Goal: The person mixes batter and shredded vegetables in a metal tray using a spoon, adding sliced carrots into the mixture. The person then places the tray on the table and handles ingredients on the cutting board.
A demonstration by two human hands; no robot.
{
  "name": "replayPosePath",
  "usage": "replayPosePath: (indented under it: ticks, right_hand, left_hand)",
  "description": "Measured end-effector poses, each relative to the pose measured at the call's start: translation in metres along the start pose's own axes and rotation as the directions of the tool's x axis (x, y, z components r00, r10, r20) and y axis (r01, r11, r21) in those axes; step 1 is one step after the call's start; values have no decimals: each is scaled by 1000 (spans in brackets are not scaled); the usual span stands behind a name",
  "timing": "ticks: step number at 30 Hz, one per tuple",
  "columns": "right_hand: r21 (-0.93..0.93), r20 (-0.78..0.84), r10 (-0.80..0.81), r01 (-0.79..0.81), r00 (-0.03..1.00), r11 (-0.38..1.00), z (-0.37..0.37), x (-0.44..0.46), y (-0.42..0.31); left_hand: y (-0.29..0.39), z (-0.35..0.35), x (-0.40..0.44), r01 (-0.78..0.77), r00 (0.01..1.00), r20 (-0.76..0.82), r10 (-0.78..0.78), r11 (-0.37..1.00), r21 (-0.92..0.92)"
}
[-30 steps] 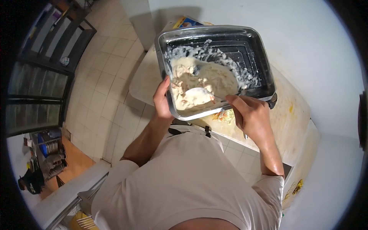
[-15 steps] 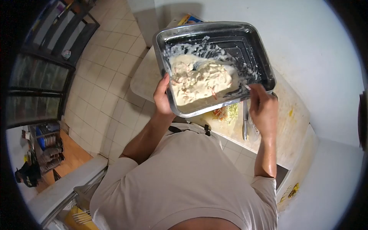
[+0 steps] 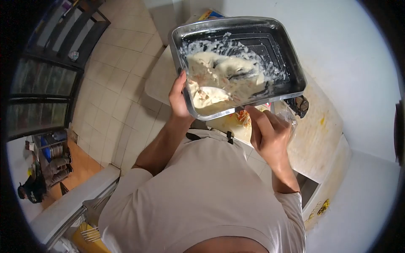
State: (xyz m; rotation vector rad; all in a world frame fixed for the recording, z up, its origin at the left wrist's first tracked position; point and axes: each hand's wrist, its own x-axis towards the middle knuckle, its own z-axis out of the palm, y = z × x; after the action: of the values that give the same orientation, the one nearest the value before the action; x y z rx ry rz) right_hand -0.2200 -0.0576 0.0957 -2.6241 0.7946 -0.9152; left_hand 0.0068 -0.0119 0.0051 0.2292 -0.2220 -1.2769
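A deep rectangular metal tray (image 3: 280,59) is held up in front of me, tilted. Pale creamy batter with orange bits (image 3: 211,95) lies mostly in its lower left part, and white smears coat the base. My left hand (image 3: 179,99) grips the tray's left side, thumb over the rim. At the front rim is my right hand (image 3: 270,130), its fingers curled and fingertips against or just below the edge. Whatever those fingers hold, if anything, is hidden. Shredded orange and pale vegetables (image 3: 242,119) show on the surface beneath the tray.
Beyond my right hand are clear plastic (image 3: 289,118) and a black plastic bag (image 3: 300,106) on the stained worktop (image 3: 318,139). A white wall stands right. Tiled floor (image 3: 122,71) and a dark shelf (image 3: 71,42) lie left. Another person (image 3: 33,187) is at far left.
My right hand has moved from inside the tray's right corner left and down to its front rim. The batter has spread and shifted. The knife on the worktop is now hidden.
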Motion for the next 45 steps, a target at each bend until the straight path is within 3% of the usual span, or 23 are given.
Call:
replayPosePath:
  ticks: [5, 9, 11, 14, 15, 21, 23, 27, 30, 33, 34, 35, 37, 40, 45]
  right_hand:
    - [-29, 57, 2, -1, 998, 1000, 7, -3, 5]
    - [-107, 37, 21, -17, 999, 994, 14, 3, 13]
    - [-96, -20, 15, -17, 1000, 995, 13, 10, 17]
    - [-117, -70, 101, -109, 992, 987, 2, 19, 24]
    - [-112, -38, 211, -214, 977, 970, 0, 23, 23]
    - [-14, 19, 112, -111, 994, 994, 9, 20, 16]
    - [50, 0, 97, -97, 995, 994, 6, 15, 10]
    - [-27, 143, 90, -87, 986, 996, 5, 1, 6]
    - [-1, 90, 109, -109, 990, 994, 2, 7, 8]
    - [10, 6, 176, -176, 984, 984, -6, 12, 19]
    - [-36, -29, 192, -193, 981, 981, -8, 15, 25]
    - [-83, -63, 207, -212, 976, 974, -10, 19, 31]
    - [-172, -156, 215, -241, 964, 955, -9, 25, 42]
    - [-223, -100, 299, -314, 949, 923, -4, 31, 46]
    - [18, 11, 211, -211, 977, 977, 7, 32, 31]
  left_hand:
    - [-3, -4, 1, -15, 1000, 1, 15, 999, -49]
    - [2, -15, 2, -23, 997, -63, 31, 992, 125]
    - [4, -18, 1, 2, 998, -70, 6, 993, 115]
    - [5, -16, 0, 9, 995, -104, 7, 989, 147]
    - [5, -16, 0, 7, 992, -123, 14, 986, 166]
    - [8, -16, 0, 21, 1000, 14, -22, 998, 55]
    - [7, -14, -1, 12, 999, -36, -8, 995, 103]
    - [2, -15, -2, -35, 999, -22, 38, 994, 104]
    - [5, -9, -2, -4, 999, -46, 11, 991, 136]
    - [6, -16, 0, -18, 999, 34, 16, 998, 53]
    - [5, -19, 1, -18, 998, 61, 17, 1000, 19]
    - [5, -19, 0, -27, 999, -30, 31, 993, 115]
    - [5, -19, -1, -26, 1000, -6, 27, 998, 55]
    - [7, -22, -1, -12, 1000, -16, 12, 1000, 24]
    - [11, -14, -1, 17, 999, -36, -13, 995, 98]
